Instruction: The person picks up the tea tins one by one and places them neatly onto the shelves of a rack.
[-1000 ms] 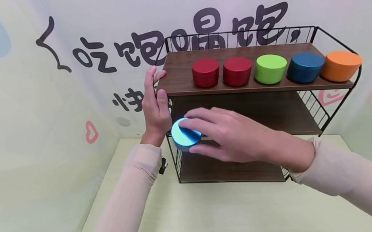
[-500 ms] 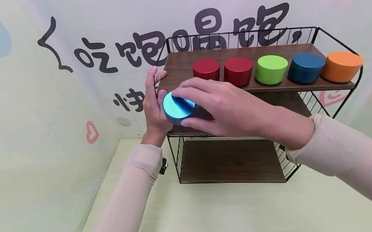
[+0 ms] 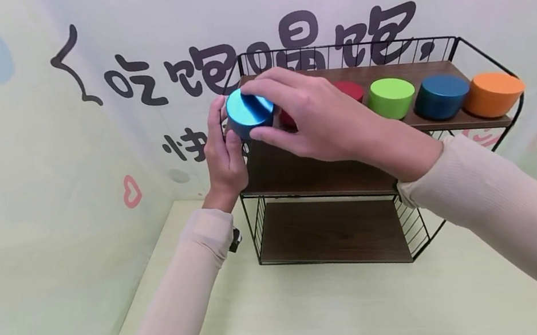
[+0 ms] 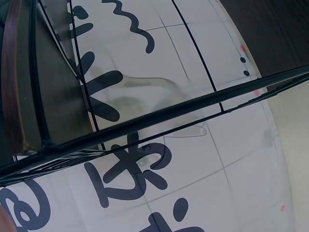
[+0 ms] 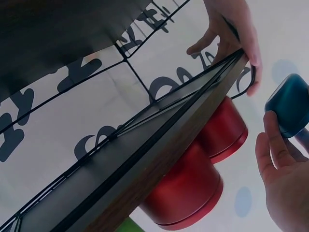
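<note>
My right hand (image 3: 323,116) pinches a shiny light-blue round tin (image 3: 242,112) between thumb and fingers. The tin is held level with the top board, at its left end, beside the red tins. In the right wrist view the blue tin (image 5: 288,107) is apart from the wooden board (image 5: 145,193). At the rack's upper left end, my left hand (image 3: 224,162) grips the side of the wire-and-wood shelf rack (image 3: 321,174). The right wrist view shows the left hand's fingers (image 5: 248,36) around that end. The left wrist view holds mostly black wire frame (image 4: 159,113).
Along the top board stand a red tin (image 3: 287,120), another red tin (image 3: 352,90), a green tin (image 3: 391,98), a dark blue tin (image 3: 442,97) and an orange tin (image 3: 493,94). Two lower boards lie beneath. The rack stands on a pale table (image 3: 321,310) before a printed curtain.
My right hand has lifted the blue tin from near the middle board up to the top board's level. The left hand has stayed on the rack's side.
</note>
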`<state>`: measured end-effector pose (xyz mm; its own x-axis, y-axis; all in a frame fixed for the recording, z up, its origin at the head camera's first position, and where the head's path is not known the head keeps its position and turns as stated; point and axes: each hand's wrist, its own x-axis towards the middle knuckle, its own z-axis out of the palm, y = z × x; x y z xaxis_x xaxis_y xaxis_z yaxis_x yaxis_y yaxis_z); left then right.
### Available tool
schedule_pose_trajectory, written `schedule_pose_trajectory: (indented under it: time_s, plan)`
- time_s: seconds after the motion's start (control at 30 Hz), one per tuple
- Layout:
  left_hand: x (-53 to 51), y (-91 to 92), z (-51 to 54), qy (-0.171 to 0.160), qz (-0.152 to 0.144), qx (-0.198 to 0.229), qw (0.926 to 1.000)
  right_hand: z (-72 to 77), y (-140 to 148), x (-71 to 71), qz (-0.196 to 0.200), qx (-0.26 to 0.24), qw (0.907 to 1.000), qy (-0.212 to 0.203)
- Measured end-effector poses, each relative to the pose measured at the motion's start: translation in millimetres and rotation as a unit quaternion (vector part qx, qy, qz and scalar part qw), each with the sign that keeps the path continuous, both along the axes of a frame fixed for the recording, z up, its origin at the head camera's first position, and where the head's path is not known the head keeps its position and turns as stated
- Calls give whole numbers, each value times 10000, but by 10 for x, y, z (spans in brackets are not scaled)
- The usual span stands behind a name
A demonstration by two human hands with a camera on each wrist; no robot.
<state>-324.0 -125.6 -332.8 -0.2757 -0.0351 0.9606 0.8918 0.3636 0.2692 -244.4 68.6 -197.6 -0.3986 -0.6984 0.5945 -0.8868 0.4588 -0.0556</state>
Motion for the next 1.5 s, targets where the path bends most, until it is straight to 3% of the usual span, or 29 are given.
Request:
schedule_pose_trajectory:
  time_s: [0.4, 0.8, 1.1, 1.5]
  plan:
    - [-27, -5, 5, 37, -182, -65, 9998, 81, -71, -143, -439, 62, 9988, -195]
    - [-22, 0, -6, 61, -144, -71, 9999, 26, -131, -296, -1101, 468, 9926, -193]
    - [-13, -5, -7, -4, -47, -34, 10000, -12, -181, -333, -1546, 672, 9855, 181]
    - [-44, -20, -24, 138, -41, -36, 9999, -34, -255, -321, -2219, 1156, 9682, 34]
